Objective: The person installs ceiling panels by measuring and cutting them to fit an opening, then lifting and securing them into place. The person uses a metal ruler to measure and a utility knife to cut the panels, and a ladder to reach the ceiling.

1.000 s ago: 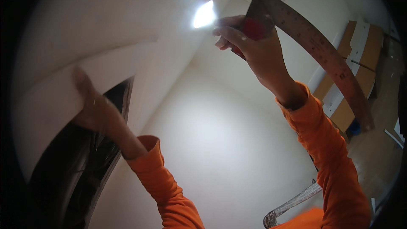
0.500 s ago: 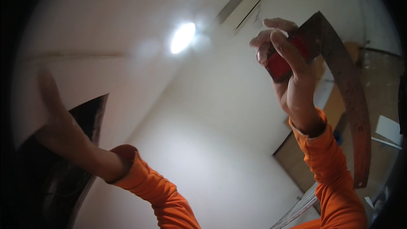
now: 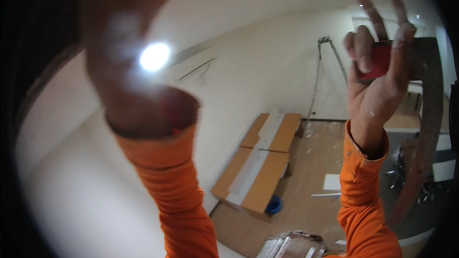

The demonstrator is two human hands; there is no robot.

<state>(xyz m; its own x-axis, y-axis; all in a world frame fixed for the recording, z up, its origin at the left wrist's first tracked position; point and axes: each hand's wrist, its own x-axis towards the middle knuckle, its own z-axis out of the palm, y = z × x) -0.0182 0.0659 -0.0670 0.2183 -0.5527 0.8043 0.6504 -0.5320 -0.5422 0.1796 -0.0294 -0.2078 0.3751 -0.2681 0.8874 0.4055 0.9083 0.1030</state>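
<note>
My right hand [image 3: 377,81] is raised on the right, with two fingers stretched up. Its thumb and other fingers grip the red handle [image 3: 375,62] of a carpenter's square. From the handle's far end, the square's long, worn metal blade [image 3: 428,129] hangs down outside my right forearm and looks bowed near the picture's rim. My left hand [image 3: 122,43] is up at the upper left, close to the camera, dark and smeared by motion. Its fingers do not show clearly, so I cannot tell whether it holds anything. Orange sleeves cover both forearms.
Below are brown boxes or panels [image 3: 277,177] with a white strip, beside a blue bucket [image 3: 273,205]. White sheets [image 3: 331,182] lie on the wooden floor [image 3: 296,215]. A whitish, stained slatted object [image 3: 291,246] stands at the lower edge. A bright lamp [image 3: 155,57] shines above.
The view has swung right and down, showing more floor. My left hand has come up closer to the camera. My right hand still grips the square, now with two fingers raised.
</note>
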